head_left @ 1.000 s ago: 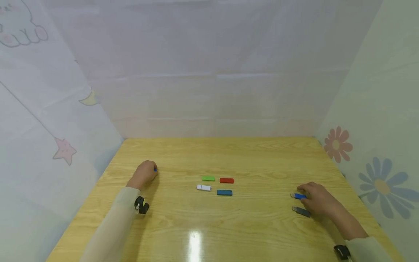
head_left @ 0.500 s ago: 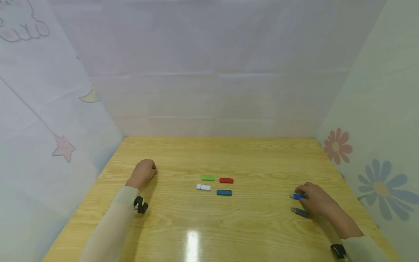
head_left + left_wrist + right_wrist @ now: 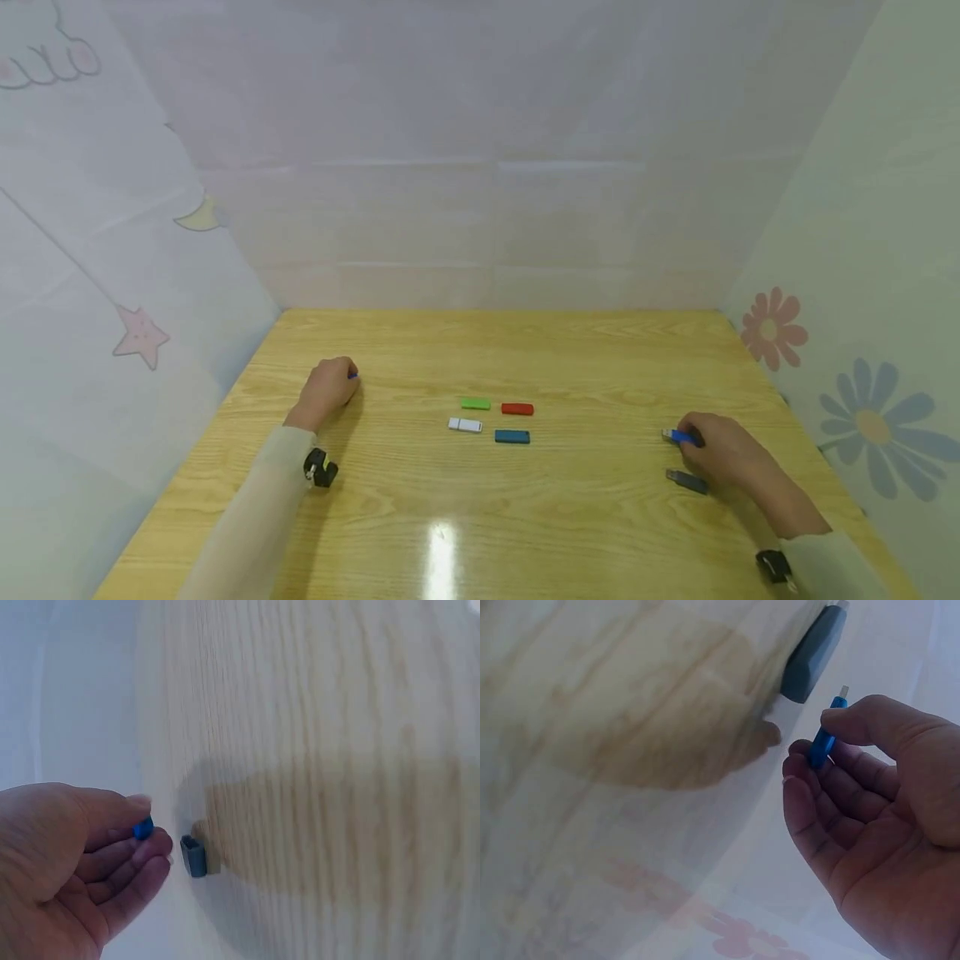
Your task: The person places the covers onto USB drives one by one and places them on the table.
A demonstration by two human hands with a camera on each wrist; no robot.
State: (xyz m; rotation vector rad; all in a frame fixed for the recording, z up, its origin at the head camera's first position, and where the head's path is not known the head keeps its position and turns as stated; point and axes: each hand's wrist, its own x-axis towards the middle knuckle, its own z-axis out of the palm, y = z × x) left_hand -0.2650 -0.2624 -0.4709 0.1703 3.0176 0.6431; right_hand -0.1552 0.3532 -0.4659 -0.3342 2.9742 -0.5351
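Observation:
In the head view my left hand (image 3: 327,392) is at the table's left side, pinching a small blue cap (image 3: 143,828) between thumb and fingers; most of the cap is hidden. A dark grey cap (image 3: 193,856) lies on the table beside those fingers in the left wrist view. Over at the right, my right hand (image 3: 726,452) pinches a blue USB stick (image 3: 682,437), its metal plug bare and pointing away from the fingers (image 3: 799,791). Just nearer to me lies a dark grey USB stick (image 3: 686,481), plug also bare, on the table.
Mid-table, a green USB stick (image 3: 476,404), a red one (image 3: 517,409), a white one (image 3: 465,425) and a dark blue one (image 3: 512,437) lie in two short rows. Patterned sheets (image 3: 873,421) line the back and sides of the wooden table (image 3: 585,533).
My right hand has taken hold of the blue USB stick and raised it a little, away from the grey one. The left hand keeps the blue cap and has barely moved.

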